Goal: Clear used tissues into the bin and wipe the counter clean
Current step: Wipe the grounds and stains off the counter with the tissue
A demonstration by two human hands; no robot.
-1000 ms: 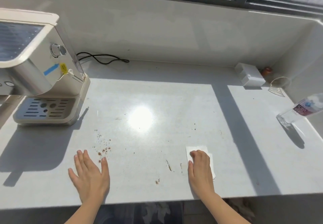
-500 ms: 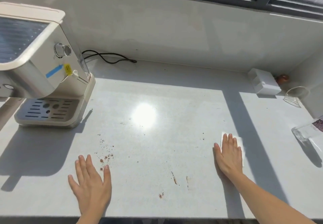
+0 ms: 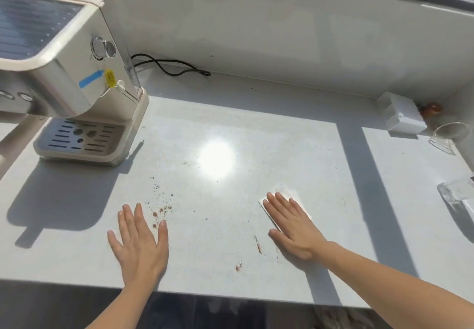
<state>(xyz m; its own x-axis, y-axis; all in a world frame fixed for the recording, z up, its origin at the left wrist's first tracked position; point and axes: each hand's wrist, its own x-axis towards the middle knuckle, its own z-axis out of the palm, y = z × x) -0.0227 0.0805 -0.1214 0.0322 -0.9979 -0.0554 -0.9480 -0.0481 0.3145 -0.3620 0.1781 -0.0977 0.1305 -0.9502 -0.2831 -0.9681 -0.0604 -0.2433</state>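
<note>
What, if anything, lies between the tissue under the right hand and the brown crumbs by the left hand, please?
Nothing visible does. Only bare counter lies between the tissue and the crumbs; brown smears sit nearer the front edge, and the left hand rests flat beyond the crumbs.

Two hands lay on one counter (image 3: 282, 136): the left hand (image 3: 139, 241) at 7 o'clock, the right hand (image 3: 292, 223) at 5 o'clock. There was one tissue (image 3: 285, 190), one coffee machine (image 3: 77, 77) at 10 o'clock, one black cable (image 3: 174, 69), one white box (image 3: 402, 117) and one glass (image 3: 448, 136) at 3 o'clock.
</note>
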